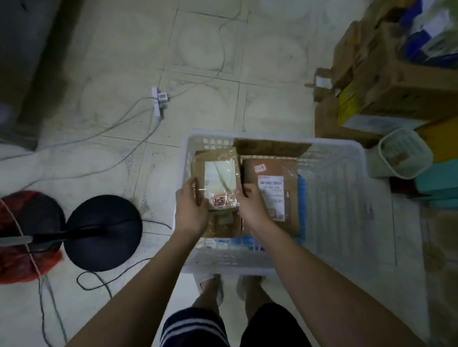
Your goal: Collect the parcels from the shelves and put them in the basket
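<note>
Over the basket [335, 151], left hand [191, 209] and right hand [251, 206] both grip one parcel [219, 178] by its edges. Lower it flat beside the labelled box [272, 187] (space is tight), then release.

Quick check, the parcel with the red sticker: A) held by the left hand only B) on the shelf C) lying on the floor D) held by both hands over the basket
D: the left hand and right hand grip opposite sides of the parcel, above the white basket.

We see a black round stand [103, 232] and a red bag [12, 253] on the tiled floor [242, 53]. A white power strip [157, 101] lies among grey cables [114, 126]. Boxes [393, 85] sit on the right.
</note>
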